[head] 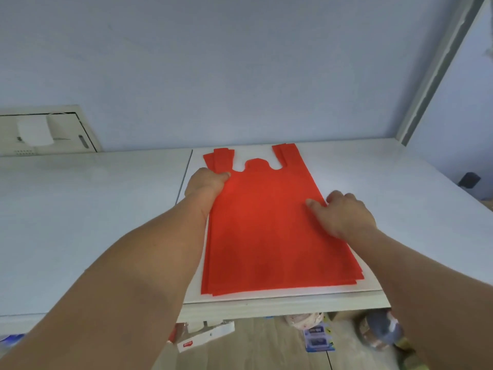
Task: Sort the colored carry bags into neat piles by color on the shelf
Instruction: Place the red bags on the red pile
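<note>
Head view: flat red bags (pixel 266 231) (matte, vest-shaped) on smooth shelf (pixel 373 182).

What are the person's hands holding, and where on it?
Both grip the pile of red bags: left hand at its upper left corner below the handle, right hand on its right edge.

Shelf (pixel 80 209) bare beside bags (pixel 266 231) (both sides).
</note>
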